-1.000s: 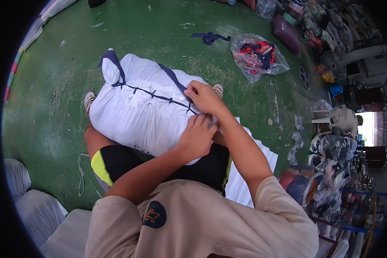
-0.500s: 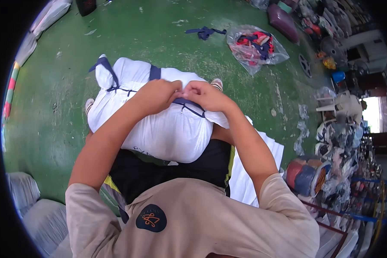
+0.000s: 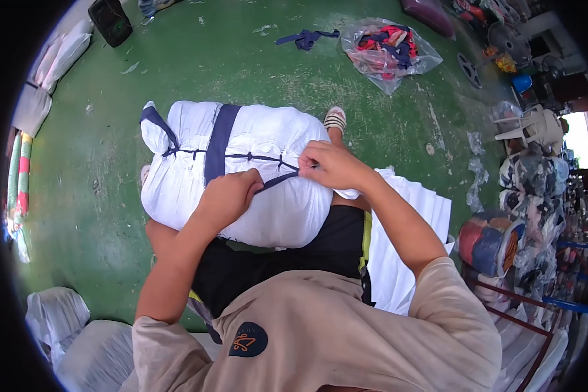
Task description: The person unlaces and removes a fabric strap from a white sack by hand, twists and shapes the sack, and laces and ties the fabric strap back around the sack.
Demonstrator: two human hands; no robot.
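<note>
A plump white sack bundle point(image 3: 274, 215) rests between my legs. Its seam is closed with dark navy stitches and small knots, and a wide navy cloth band point(image 3: 221, 140) wraps around it. My left hand point(image 3: 232, 196) is closed on a narrow navy cloth strip point(image 3: 277, 181), pulled slantwise across the bundle's top. Where that strip meets the seam's right end, my right hand point(image 3: 330, 166) pinches with curled fingers; the strip's end there is partly hidden. At the upper left, a tied corner point(image 3: 155, 134) of the sack sticks up, bound in navy cloth.
On the green floor point(image 3: 209, 59) ahead lie a loose navy strip point(image 3: 306, 39) and a clear plastic bag point(image 3: 389, 55) of red and navy cloth. White sheeting point(image 3: 405, 222) lies by my right side. Filled sacks point(image 3: 98, 346) sit at left; a white chair point(image 3: 536, 127) stands at right.
My hands, together over the seam before, have moved apart. The left came down and toward me, the right went rightward, and the navy strip now stretches between them. The camera view has shifted.
</note>
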